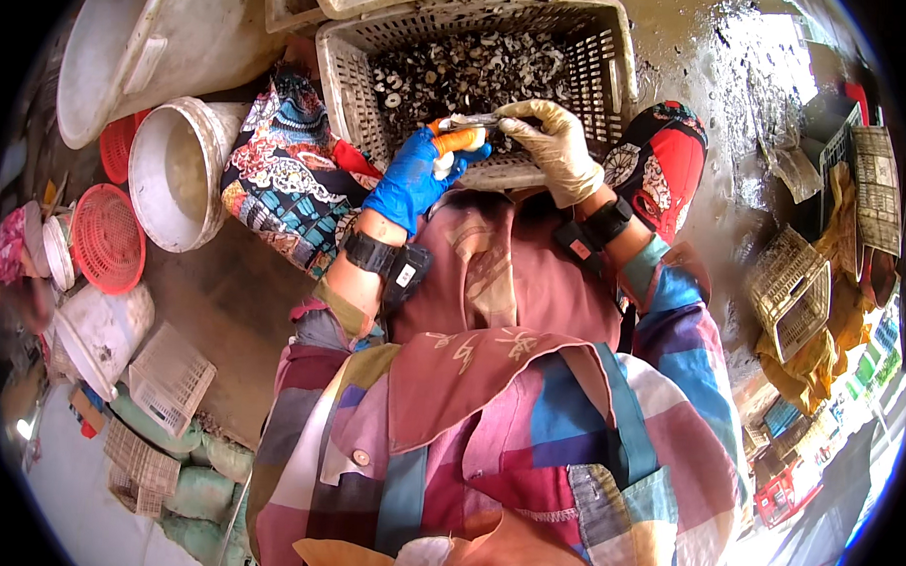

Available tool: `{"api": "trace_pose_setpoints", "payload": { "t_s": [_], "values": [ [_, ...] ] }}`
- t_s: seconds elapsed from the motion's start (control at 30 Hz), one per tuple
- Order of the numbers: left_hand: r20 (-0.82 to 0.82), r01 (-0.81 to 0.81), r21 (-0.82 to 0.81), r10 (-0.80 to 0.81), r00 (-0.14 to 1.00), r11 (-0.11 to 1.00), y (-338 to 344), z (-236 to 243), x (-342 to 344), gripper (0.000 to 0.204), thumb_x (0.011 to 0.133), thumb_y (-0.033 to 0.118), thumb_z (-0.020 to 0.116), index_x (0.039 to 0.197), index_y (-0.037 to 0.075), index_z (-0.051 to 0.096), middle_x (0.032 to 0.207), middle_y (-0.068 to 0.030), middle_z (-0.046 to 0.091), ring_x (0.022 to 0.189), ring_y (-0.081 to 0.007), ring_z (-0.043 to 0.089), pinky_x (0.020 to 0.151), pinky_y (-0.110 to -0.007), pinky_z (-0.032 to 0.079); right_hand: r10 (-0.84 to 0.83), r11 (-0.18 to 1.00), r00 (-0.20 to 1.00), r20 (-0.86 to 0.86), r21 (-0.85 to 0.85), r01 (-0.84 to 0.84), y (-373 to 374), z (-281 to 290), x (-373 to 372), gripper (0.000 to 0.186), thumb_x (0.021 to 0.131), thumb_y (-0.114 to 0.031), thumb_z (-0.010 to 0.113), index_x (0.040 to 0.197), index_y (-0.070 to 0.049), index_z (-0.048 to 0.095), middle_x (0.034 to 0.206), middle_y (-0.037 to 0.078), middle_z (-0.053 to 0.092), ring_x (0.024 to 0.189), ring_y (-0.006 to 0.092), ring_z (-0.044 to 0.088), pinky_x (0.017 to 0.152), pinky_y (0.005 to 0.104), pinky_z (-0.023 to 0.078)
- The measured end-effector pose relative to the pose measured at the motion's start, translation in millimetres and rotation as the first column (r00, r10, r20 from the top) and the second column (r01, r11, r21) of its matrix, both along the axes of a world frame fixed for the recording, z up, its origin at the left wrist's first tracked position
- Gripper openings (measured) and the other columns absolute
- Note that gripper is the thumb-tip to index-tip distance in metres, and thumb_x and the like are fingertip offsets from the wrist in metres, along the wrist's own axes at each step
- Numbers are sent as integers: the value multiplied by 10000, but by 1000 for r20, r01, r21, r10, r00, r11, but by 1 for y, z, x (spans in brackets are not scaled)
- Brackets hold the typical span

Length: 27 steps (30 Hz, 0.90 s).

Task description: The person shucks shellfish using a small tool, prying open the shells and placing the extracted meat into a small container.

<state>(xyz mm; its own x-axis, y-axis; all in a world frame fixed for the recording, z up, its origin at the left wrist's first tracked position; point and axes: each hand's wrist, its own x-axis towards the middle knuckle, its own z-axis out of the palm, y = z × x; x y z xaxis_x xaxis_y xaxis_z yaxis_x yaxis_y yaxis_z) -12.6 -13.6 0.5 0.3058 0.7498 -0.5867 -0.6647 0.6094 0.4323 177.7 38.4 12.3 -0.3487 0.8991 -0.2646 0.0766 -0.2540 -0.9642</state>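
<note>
Over a pale plastic crate [603,139] filled with small dark and whitish, shell-like pieces [470,74], my two gloved hands meet. My left hand [417,177] wears a blue glove with orange covers on some fingers. Its closed fingers grip a small, long grey object [467,122], whose kind I cannot make out. A whitish bit [443,165] shows lower among these fingers. In a cream glove, my right hand [559,152] pinches the other end of the grey object with thumb and fingers. Both wrists carry black straps with small devices.
White buckets [182,174] and red baskets [108,239] stand at the left, below a large pale tub [207,50]. More crates [792,290] lie at the right beside brownish sheeting [819,366]. Wet, muddy floor [724,83] shines right of the crate. My knees flank the crate.
</note>
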Motion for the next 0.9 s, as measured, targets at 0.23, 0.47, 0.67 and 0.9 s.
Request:
{"api": "trace_pose_setpoints", "payload": {
  "t_s": [0.23, 0.47, 0.67, 0.9],
  "values": [
    [39, -103, -103, 108, 993, 989, -1, 7, 3, 276, 788, 53, 638, 1055, 112, 603, 816, -1, 635, 571, -42, 544, 426, -135, 331, -87, 993, 995, -53, -83, 83, -3, 5, 1, 147, 771, -65, 685, 911, -32, 658, 865, 31, 639, 803, 93, 572, 748, 222, 456],
    [-36, -122, -34, 121, 992, 992, 2, 9, 10, 238, 789, 27, 626, 1023, 66, 614, 896, -53, 639, 750, -127, 606, 645, -205, 479, -113, 990, 994, -5, -80, 112, 4, -9, 13, 141, 781, -81, 679, 907, -21, 657, 867, 34, 630, 796, 87, 563, 733, 224, 457],
    [-78, -48, 6, 48, 996, 999, 1, 6, 2, 215, 785, 19, 624, 998, 48, 618, 905, -62, 640, 832, -170, 614, 742, -269, 501, -178, 973, 984, -2, -149, 176, 6, -4, 10, 115, 788, -82, 672, 876, -11, 657, 858, 35, 633, 784, 84, 555, 732, 219, 452],
    [-214, -61, 125, 87, 973, 990, 4, 12, 5, 432, 793, 49, 635, 1202, 22, 500, 946, -63, 643, 809, -138, 618, 605, -198, 440, -115, 993, 993, -24, -42, 114, 0, -11, 2, 186, 756, -112, 702, 918, -30, 664, 849, 71, 650, 761, 135, 598, 714, 265, 475]
  ]
}}
